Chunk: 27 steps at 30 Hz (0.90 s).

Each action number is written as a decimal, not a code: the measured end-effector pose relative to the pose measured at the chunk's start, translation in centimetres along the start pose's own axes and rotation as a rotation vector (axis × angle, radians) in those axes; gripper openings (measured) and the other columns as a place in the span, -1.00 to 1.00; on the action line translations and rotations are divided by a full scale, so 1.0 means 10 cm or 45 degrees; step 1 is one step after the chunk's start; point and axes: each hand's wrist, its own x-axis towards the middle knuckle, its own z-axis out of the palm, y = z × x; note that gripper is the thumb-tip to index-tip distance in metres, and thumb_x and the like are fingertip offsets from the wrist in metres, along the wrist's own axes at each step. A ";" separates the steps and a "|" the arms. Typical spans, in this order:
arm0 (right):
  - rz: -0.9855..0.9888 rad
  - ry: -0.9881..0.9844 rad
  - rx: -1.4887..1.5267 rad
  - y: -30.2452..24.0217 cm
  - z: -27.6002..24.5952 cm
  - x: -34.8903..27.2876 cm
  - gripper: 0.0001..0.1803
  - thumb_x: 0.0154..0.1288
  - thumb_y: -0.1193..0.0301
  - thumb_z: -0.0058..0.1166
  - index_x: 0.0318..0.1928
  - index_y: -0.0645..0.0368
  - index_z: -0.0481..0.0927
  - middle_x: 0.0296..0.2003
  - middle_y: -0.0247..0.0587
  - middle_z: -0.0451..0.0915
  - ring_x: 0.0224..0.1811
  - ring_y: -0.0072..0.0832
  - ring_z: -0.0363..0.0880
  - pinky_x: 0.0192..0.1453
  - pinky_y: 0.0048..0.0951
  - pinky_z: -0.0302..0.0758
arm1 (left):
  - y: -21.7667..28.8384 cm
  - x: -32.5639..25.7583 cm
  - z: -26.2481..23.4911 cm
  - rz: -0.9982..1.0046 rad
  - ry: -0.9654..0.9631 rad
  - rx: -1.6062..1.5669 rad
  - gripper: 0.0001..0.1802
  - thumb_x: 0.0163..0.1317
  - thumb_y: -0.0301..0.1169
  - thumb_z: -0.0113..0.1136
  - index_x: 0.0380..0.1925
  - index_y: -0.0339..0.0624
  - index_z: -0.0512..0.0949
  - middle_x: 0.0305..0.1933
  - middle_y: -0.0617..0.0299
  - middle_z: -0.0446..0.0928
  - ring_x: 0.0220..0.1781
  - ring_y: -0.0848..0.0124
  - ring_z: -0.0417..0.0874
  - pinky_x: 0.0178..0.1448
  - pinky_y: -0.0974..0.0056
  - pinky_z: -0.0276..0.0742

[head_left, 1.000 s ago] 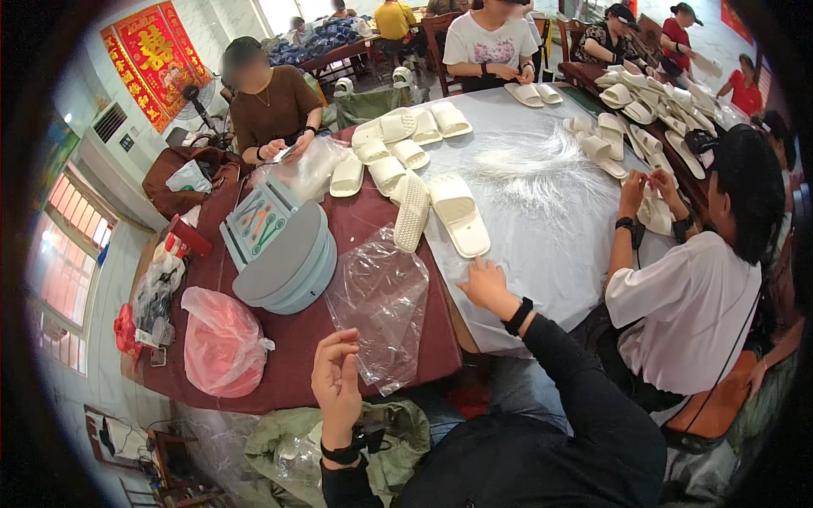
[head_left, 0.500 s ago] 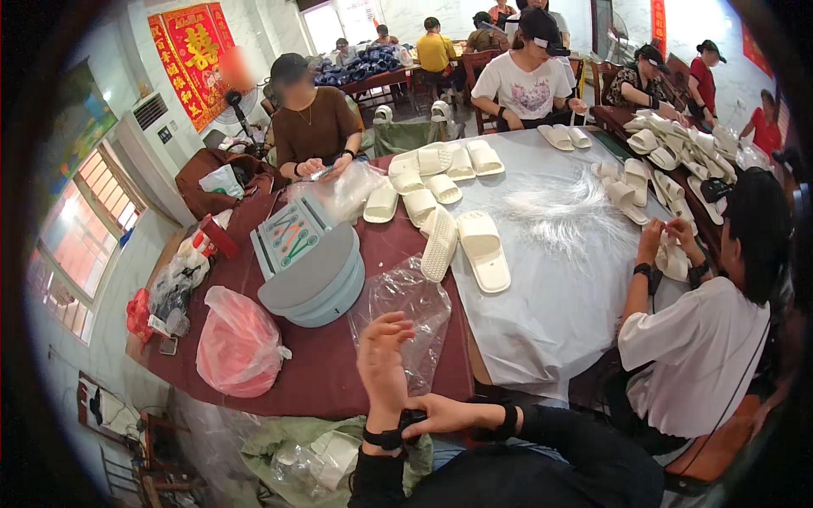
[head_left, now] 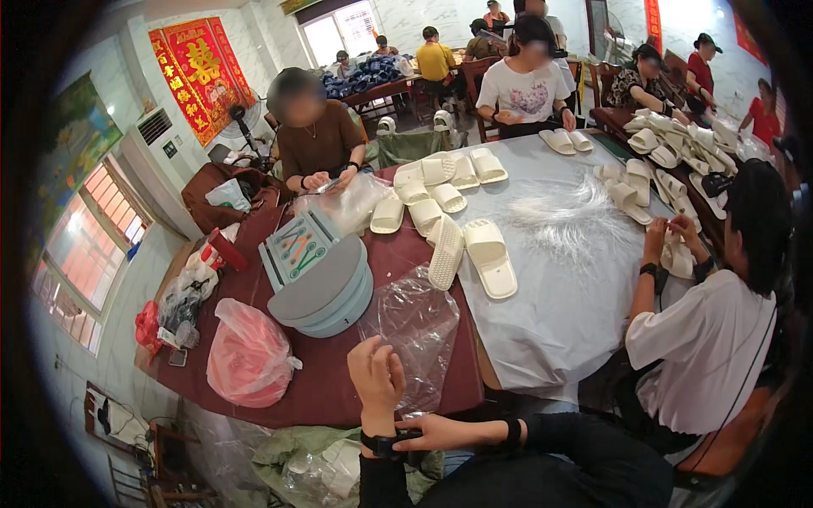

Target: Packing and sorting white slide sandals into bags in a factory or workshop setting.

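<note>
My left hand is raised over the near edge of the dark red table, its fingers loosely curled with nothing in them. My right hand reaches across below it, fingers pinching the black wristband on my left wrist. A crumpled clear plastic bag lies on the table just beyond my left hand. Behind it lie two cream slippers, one flat and one on its edge.
A stack of grey oval soles with a tool card on top sits left of the bag, and a pink plastic bag lies nearer left. Several people sit around the tables with more slippers. A person in white sits close at my right.
My right hand left the table edge near the slippers and came across to my left wrist. My left hand rose and curled its fingers.
</note>
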 end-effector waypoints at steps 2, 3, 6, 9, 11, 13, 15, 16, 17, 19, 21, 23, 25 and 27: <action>0.108 -0.017 -0.023 0.04 0.03 0.00 -0.25 0.24 -0.02 0.02 0.22 0.32 0.27 -0.13 0.07 0.57 -0.10 -0.33 0.56 -0.02 -0.35 0.42 | 0.04 0.01 -0.01 0.033 -0.043 -0.001 -0.85 0.09 -0.52 0.08 -0.30 -0.25 0.44 -0.14 0.00 0.45 -0.16 0.08 0.47 -0.11 0.12 0.39; 0.105 -0.016 -0.021 0.05 0.04 0.00 -0.25 0.24 -0.02 0.02 0.22 0.32 0.27 -0.13 0.07 0.57 -0.10 -0.33 0.56 -0.02 -0.35 0.42 | 0.07 0.01 -0.01 -0.030 -0.001 -0.096 -0.89 0.13 -0.54 0.02 -0.31 -0.26 0.43 -0.15 0.00 0.45 -0.17 0.13 0.47 -0.12 0.18 0.40; 0.044 0.016 -0.148 -0.09 0.03 -0.07 -0.34 0.24 -0.01 0.01 0.21 0.17 0.33 -0.12 0.07 0.57 -0.10 -0.24 0.56 -0.01 -0.35 0.43 | 0.12 -0.04 -0.02 -0.207 0.005 -0.361 -0.91 0.21 -0.54 -0.06 -0.33 -0.28 0.43 -0.17 0.02 0.45 -0.19 0.25 0.48 -0.14 0.27 0.41; -0.051 -0.009 -0.735 -0.31 -0.19 -0.17 -0.45 0.27 -0.11 -0.15 -0.08 0.07 0.59 -0.37 0.07 0.60 -0.37 0.04 0.55 -0.30 -0.15 0.46 | 0.15 -0.15 0.01 -0.469 -0.129 -0.624 -0.89 0.25 -0.48 -0.05 -0.35 -0.28 0.46 -0.20 0.05 0.49 -0.20 0.31 0.50 -0.14 0.30 0.41; 0.143 0.150 -0.800 -0.48 -0.39 -0.26 -0.51 0.31 -0.01 -0.13 -0.33 0.15 0.64 -0.46 -0.01 0.60 -0.42 -0.16 0.59 -0.34 -0.26 0.47 | 0.18 -0.24 0.04 -0.615 -0.230 -0.699 -0.87 0.25 -0.45 -0.01 -0.37 -0.28 0.48 -0.23 0.07 0.53 -0.21 0.31 0.52 -0.13 0.28 0.41; -0.068 0.592 -0.004 -0.40 -0.46 -0.30 -0.58 0.35 0.15 -0.11 -0.42 0.24 0.62 -0.55 -0.17 0.59 -0.49 -0.43 0.58 -0.39 -0.41 0.46 | 0.24 -0.43 0.11 -1.183 -0.643 -1.223 -0.78 0.32 -0.34 -0.06 -0.21 -0.25 0.48 -0.18 0.17 0.53 -0.19 0.41 0.52 -0.10 0.32 0.41; -0.291 0.823 0.376 -0.45 -0.56 -0.18 -0.65 0.36 0.29 -0.10 -0.44 0.30 0.58 -0.57 -0.28 0.56 -0.50 -0.61 0.52 -0.41 -0.53 0.43 | 0.14 -1.09 0.27 -1.586 -0.681 -1.750 -0.65 0.37 -0.21 -0.15 -0.02 -0.22 0.41 -0.13 0.24 0.53 -0.14 0.42 0.52 -0.04 0.34 0.40; -0.277 0.870 0.466 -0.44 -0.67 -0.12 -0.65 0.36 0.31 -0.11 -0.44 0.31 0.58 -0.57 -0.28 0.56 -0.51 -0.61 0.50 -0.41 -0.55 0.43 | 0.29 -1.09 0.34 -1.559 -0.796 -1.927 -0.59 0.38 -0.15 -0.19 0.03 -0.21 0.37 -0.10 0.22 0.51 -0.10 0.41 0.52 0.00 0.34 0.39; -0.262 0.899 0.562 -0.41 -0.75 -0.02 -0.66 0.36 0.32 -0.11 -0.44 0.31 0.57 -0.56 -0.28 0.56 -0.51 -0.62 0.49 -0.41 -0.56 0.42 | 0.41 -1.09 0.38 -1.530 -0.896 -2.091 -0.54 0.38 -0.10 -0.22 0.08 -0.21 0.33 -0.07 0.20 0.50 -0.06 0.39 0.52 0.03 0.34 0.38; -0.321 0.991 0.717 -0.32 -0.84 0.10 -0.67 0.37 0.33 -0.11 -0.44 0.31 0.57 -0.58 -0.28 0.54 -0.52 -0.62 0.48 -0.41 -0.57 0.40 | 0.47 -1.21 0.50 -1.613 -1.015 -2.052 -0.59 0.34 -0.32 -0.11 0.12 -0.29 0.25 0.00 0.12 0.46 0.04 0.33 0.49 0.11 0.28 0.35; -0.362 1.201 0.295 -0.23 -0.98 0.14 -0.65 0.38 0.32 -0.14 -0.44 0.31 0.56 -0.60 -0.30 0.52 -0.52 -0.61 0.49 -0.44 -0.53 0.39 | 0.68 -1.02 0.50 -0.909 -1.328 -1.038 -0.46 0.26 -0.35 0.05 0.18 -0.25 0.13 0.05 0.09 0.39 0.14 0.25 0.37 0.21 0.20 0.27; -0.368 1.285 0.203 -0.13 -1.04 0.26 -0.67 0.35 0.33 -0.11 -0.48 0.29 0.55 -0.60 -0.27 0.54 -0.55 -0.51 0.52 -0.45 -0.50 0.39 | 0.77 -1.00 0.57 -1.062 -1.089 -1.302 -0.40 0.15 -0.52 0.11 0.18 -0.29 0.11 0.12 0.00 0.32 0.21 0.22 0.30 0.25 0.21 0.21; -0.376 1.438 -0.407 -0.04 -1.10 0.31 -0.74 0.27 0.37 -0.03 -0.53 0.23 0.51 -0.61 -0.24 0.53 -0.56 -0.38 0.52 -0.43 -0.45 0.37 | 0.74 -1.04 0.61 -0.647 -1.140 -0.953 -0.41 0.19 -0.53 0.05 0.21 -0.28 0.08 0.19 0.00 0.25 0.23 0.27 0.28 0.27 0.24 0.19; -0.488 1.448 -0.778 0.06 -1.18 0.31 -0.77 0.23 0.39 0.00 -0.55 0.20 0.49 -0.61 -0.23 0.50 -0.55 -0.33 0.50 -0.41 -0.41 0.37 | 0.89 -0.78 0.52 -1.006 -1.153 -1.320 -0.45 0.26 -0.48 -0.01 0.22 -0.28 0.09 0.20 0.02 0.25 0.24 0.29 0.27 0.28 0.24 0.19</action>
